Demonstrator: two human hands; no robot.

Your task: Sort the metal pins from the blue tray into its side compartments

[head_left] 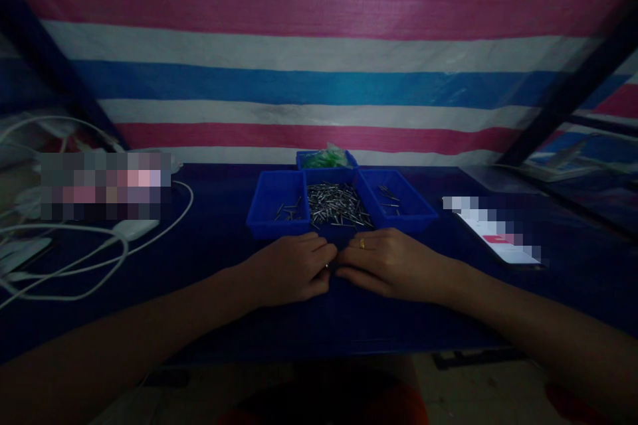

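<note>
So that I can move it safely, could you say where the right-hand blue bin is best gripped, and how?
I'd pinch the right-hand blue bin by its right wall, from above: its top is open, while metal pins crowd its left side.

Flat dark-blue bench (219, 212); behind far edge, striped plastic sheet (319, 87), horizontal pink, white, blue bands; toward far-edge middle, rectangular blue plastic bins (277, 228), slim silver-grey metal pins (336, 203), crinkled green plastic bag (325, 159); left edge, thin white cables (191, 198)
</note>
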